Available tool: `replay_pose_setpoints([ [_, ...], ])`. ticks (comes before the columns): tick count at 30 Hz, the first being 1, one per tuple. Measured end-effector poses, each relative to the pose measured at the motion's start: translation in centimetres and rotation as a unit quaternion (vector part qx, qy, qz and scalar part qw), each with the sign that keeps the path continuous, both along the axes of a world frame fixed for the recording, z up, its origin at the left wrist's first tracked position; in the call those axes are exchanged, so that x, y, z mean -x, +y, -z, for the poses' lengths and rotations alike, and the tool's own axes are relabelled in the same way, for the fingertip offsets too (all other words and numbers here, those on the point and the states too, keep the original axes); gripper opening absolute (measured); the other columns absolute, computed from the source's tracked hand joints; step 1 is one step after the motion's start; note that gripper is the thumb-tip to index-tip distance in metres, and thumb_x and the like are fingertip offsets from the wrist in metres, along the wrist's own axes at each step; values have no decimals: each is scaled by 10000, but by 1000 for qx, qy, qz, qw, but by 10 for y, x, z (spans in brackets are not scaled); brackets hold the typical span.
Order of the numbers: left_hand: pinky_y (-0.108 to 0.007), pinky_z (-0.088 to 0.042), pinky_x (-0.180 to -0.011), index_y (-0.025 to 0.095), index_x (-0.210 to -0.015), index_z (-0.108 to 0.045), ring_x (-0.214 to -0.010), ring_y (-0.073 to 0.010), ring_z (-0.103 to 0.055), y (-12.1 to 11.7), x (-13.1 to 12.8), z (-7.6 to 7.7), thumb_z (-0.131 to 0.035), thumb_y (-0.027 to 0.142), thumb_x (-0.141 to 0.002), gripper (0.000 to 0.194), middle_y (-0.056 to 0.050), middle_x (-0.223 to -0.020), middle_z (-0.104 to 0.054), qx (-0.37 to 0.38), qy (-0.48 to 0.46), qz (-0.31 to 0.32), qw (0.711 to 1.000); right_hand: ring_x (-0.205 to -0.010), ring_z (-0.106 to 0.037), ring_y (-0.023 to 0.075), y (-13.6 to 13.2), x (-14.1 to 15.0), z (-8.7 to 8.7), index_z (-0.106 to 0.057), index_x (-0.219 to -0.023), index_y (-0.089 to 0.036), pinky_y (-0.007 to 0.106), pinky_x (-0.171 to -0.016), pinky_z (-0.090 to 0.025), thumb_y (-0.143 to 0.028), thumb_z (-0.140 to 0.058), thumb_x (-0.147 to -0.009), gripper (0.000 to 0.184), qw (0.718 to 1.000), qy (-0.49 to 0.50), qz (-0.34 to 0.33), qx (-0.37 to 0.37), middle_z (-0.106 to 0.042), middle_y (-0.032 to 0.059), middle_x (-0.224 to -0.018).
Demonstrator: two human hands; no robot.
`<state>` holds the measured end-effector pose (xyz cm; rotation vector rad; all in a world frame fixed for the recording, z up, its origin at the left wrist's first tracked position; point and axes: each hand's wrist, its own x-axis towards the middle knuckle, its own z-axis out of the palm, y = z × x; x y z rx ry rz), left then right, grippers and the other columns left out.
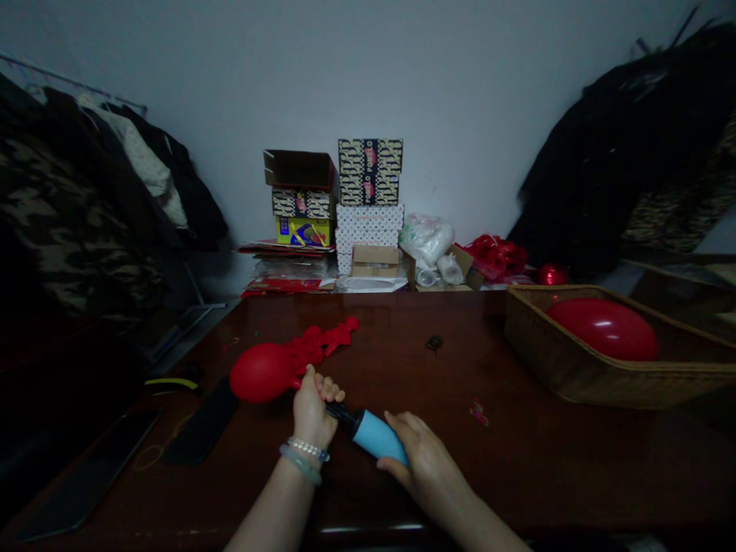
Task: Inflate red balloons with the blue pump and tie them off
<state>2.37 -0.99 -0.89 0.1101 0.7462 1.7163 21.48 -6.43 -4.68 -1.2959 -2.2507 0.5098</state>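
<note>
A partly inflated red balloon (263, 372) points to the left, its neck pinched in my left hand (315, 410) over the black nozzle end of a hand balloon pump (376, 437). My right hand (422, 460) wraps around the pump's light blue barrel; the palm side is hidden. Just beyond my left hand lies a heap of flat red balloons (313, 345) on the dark wooden table (402, 368). Two bracelets circle my left wrist.
To the right, a wicker basket (566, 383) holds a large inflated red balloon (603, 328). Dark phones (204, 429), a yellow-and-black tool (172, 382) and rubber bands lie at left. Small colourful bits (478, 412) and a black loop (434, 343) dot the table. Stacked boxes (369, 222) line the wall.
</note>
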Motion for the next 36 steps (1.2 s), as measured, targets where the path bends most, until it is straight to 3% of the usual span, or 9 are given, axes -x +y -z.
replay_pose_setpoints([
  [5, -208, -240, -389, 187, -541, -293, -338, -52, -251, 2, 8, -5, -492, 330, -937, 466, 78, -425, -247, 3, -8, 8, 1000, -1041, -596, 282, -3, 1, -15, -590, -1257, -141, 397, -947, -473, -310, -741, -793, 517, 999, 0, -11, 45, -649, 131, -1136],
  [11, -206, -261, -395, 186, -557, -285, -332, -53, -279, 4, 31, -15, -438, 258, -957, 434, 75, -431, -265, -18, -25, -9, 999, -1040, -592, 265, 4, -20, -36, -594, -1263, -176, 358, -947, -450, -375, -711, -814, 505, 997, -11, -34, 70, -647, 109, -1133],
  [20, -208, -283, -389, 192, -560, -278, -316, -58, -293, 10, 60, -18, -365, 219, -978, 428, 72, -403, -279, -22, -24, -41, 999, -1006, -599, 241, 10, -40, -44, -620, -1230, -240, 323, -904, -453, -378, -710, -811, 451, 995, -14, -57, 86, -660, 67, -1090],
  [26, -206, -278, -398, 193, -568, -281, -314, -54, -297, 8, 51, -14, -376, 230, -978, 423, 78, -409, -274, -18, -29, -43, 999, -1011, -578, 256, 5, -33, -37, -587, -1277, -162, 368, -941, -450, -303, -687, -829, 480, 999, -19, -17, 32, -646, 109, -1110],
  [36, -201, -260, -393, 192, -562, -282, -338, -54, -276, 6, 11, -5, -435, 256, -956, 427, 76, -440, -250, -18, -45, 14, 999, -997, -586, 275, -1, -19, -28, -584, -1273, -179, 415, -922, -475, -357, -671, -847, 470, 999, -24, -21, 5, -641, 129, -1113],
])
